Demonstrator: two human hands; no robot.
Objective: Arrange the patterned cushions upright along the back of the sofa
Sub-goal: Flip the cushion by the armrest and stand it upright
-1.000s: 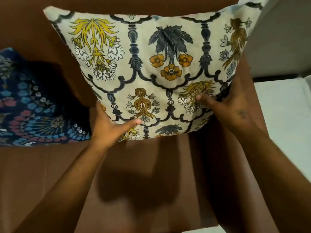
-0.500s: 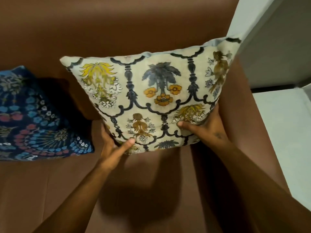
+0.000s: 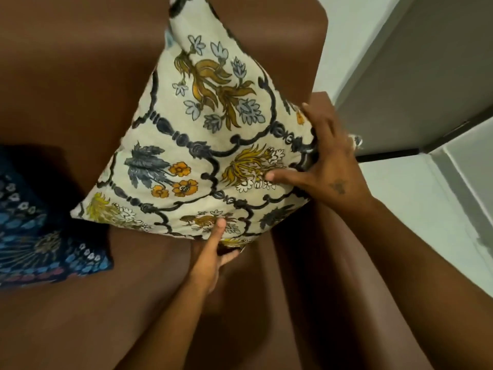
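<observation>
A cream cushion with yellow, orange and grey flower prints stands tilted on one corner against the brown sofa back, at the sofa's right end. My left hand grips its bottom edge, thumb on the front. My right hand holds its right edge, thumb pressed on the front face. A dark blue patterned cushion leans against the sofa back at the left, partly cut off by the frame edge.
The brown seat spreads below the cushions. The sofa's right armrest is just behind my right hand. Beyond it are a white wall and a pale floor.
The cream cushion has turned from lying level to standing on a corner, rotated clockwise. My left hand slid toward the cushion's lower corner, and my right hand rose along its right edge.
</observation>
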